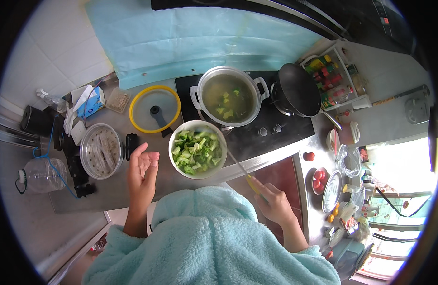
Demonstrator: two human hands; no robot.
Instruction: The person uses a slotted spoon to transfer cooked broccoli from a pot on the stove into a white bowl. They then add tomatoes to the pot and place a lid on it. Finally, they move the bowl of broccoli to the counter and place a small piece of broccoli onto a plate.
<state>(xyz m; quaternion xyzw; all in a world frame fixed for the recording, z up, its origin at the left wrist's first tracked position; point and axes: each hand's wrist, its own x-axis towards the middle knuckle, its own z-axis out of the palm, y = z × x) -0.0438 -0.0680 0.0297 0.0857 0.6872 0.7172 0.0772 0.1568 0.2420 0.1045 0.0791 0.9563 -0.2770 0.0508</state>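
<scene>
My right hand (276, 205) grips the yellow handle of a metal utensil (253, 183); its shaft reaches up left to the rim of a white bowl, and its far end is hard to make out. The bowl (172, 165) holds cut green broccoli (197, 153) and sits at the counter's front, below the stove. My left hand (144, 169) is raised left of the bowl, fingers apart and holding nothing. Behind the bowl, a two-handled metal pot (254, 115) stands on the stove with cloudy greenish liquid and a few broccoli pieces (227, 113) in it.
A yellow-rimmed glass lid (139, 123) lies left of the pot. Further left are a round perforated steamer tray (84, 167), a tissue pack (92, 105) and a large plastic bottle (44, 176). A black wok (299, 91) rests tilted on the right burner. Tomatoes (318, 180) sit on the right counter.
</scene>
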